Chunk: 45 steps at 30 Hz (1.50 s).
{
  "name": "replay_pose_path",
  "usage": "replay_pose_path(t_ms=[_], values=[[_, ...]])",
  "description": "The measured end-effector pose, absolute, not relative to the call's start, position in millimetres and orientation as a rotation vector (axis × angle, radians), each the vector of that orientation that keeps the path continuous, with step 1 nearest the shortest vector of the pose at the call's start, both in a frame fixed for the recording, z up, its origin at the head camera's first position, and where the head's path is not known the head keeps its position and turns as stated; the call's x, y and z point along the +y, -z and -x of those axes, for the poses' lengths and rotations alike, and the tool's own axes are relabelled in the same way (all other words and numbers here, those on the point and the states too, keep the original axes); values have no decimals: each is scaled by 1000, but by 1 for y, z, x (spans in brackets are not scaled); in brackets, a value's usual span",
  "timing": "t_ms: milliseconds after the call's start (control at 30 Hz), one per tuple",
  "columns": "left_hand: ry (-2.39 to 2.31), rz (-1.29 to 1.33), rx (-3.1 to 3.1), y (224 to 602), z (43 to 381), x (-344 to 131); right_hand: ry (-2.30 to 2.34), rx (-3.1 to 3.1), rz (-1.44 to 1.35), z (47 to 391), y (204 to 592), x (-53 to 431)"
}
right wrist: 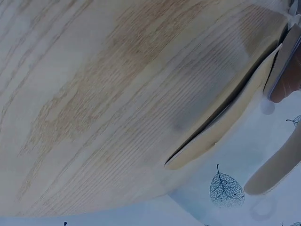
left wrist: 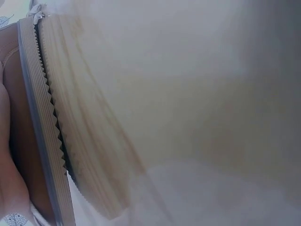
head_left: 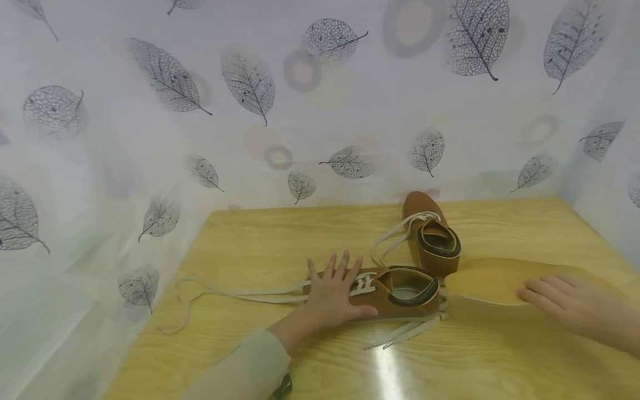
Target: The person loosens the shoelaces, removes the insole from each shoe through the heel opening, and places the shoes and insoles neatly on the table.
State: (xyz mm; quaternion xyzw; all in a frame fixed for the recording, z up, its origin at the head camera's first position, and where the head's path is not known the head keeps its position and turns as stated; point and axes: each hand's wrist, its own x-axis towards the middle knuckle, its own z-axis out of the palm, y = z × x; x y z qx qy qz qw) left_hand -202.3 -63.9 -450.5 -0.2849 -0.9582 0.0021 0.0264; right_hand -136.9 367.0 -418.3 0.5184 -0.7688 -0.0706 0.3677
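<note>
A brown lace-up shoe [head_left: 407, 291] lies lengthwise on the wooden table, toe to the left, its opening facing up. My left hand [head_left: 335, 294] rests on its toe and front laces, fingers spread wide; the left wrist view catches the ribbed sole edge [left wrist: 44, 117] from the side. To the right, my right hand [head_left: 570, 303] grips the near edge of a tan insole [head_left: 482, 280], whose left end reaches the shoe's heel. The thumb is hidden in the head view. In the right wrist view the insole [right wrist: 221, 127] shows edge-on, low over the table.
Behind stands the second brown shoe [head_left: 432, 236], toe pointing away, its loose white laces [head_left: 387, 247] hanging to the left. Long laces [head_left: 240, 294] trail left across the table [head_left: 280, 239], and lace ends [head_left: 405, 333] lie before the heel. A leaf-patterned sheet [head_left: 250, 166] surrounds the table.
</note>
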Motion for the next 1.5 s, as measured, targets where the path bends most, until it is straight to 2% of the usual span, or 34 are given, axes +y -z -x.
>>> replay_pose_path(t_ms=[367, 633, 1500], values=[[29, 882, -2977, 450, 203, -64, 309, -2053, -1362, 126, 421, 378], [-10, 885, -2967, 449, 203, -63, 256, -2071, -1375, 122, 441, 395], [15, 901, -2969, 450, 203, -65, 253, -2110, -1352, 125, 465, 410]])
